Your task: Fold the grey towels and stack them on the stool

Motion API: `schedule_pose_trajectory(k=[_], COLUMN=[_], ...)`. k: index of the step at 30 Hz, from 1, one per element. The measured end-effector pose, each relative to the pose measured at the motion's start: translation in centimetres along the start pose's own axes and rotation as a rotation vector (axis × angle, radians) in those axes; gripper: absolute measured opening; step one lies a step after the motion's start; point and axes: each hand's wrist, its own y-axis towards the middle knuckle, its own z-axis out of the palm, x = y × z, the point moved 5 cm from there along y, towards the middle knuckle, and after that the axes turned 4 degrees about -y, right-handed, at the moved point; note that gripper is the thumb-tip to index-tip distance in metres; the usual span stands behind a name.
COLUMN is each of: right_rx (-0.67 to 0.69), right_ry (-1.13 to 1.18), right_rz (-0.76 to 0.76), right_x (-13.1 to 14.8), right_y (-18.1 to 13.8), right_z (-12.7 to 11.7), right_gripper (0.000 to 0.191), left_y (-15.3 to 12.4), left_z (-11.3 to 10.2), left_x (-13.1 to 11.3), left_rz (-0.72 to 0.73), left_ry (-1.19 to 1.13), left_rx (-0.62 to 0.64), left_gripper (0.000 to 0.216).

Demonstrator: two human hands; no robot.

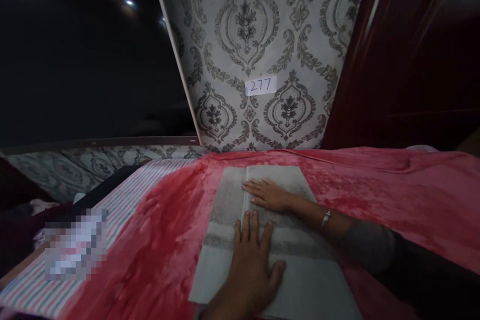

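A pale sheet (315, 280) with darker grey bands lies spread out in front of me, a crease line running along its far half. Whether it is cloth or paper I cannot tell. My left hand (252, 265) rests on its near half, fingers apart and pointing away from me. Farther off, my right hand (270, 196) lies flat across the crease, fingers stretched to the left. Neither hand grips anything. Under the sheet is a red and pink plush blanket (168, 230).
Left of the blanket, a striped cloth (127, 210) covers the surface, with a blurred-out patch (75, 245) over it. A large dark screen (93, 60) stands at the back left. Patterned wallpaper (243, 55) bears a label (260, 85) reading 277. Dark red panelling (405, 70) rises at right.
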Motion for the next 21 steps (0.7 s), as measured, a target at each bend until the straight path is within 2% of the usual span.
schedule_pose_trajectory(k=[6, 10, 15, 21], right_rx=[-0.036, -0.052, -0.056, -0.094], right_ry=[-0.038, -0.05, -0.023, -0.017], right_rz=[0.069, 0.11, 0.197, 0.307], right_x=[-3.6, -5.8, -7.7, -7.3], right_y=[5.1, 7.4, 8.6, 8.5], right_z=[-0.6, -0.3, -0.5, -2.3], right_gripper=[0.058, 0.057, 0.057, 0.061], left_y=[-0.1, 0.2, 0.6, 0.8], left_z=[0.6, 1.4, 2.3, 2.1], left_x=[0.5, 1.1, 1.9, 2.4], left_rz=[0.032, 0.064, 0.06, 0.072], left_ry=[0.024, 0.034, 0.055, 0.062], left_rx=[0.002, 0.015, 0.016, -0.033], left_gripper=[0.083, 0.089, 0.097, 0.088])
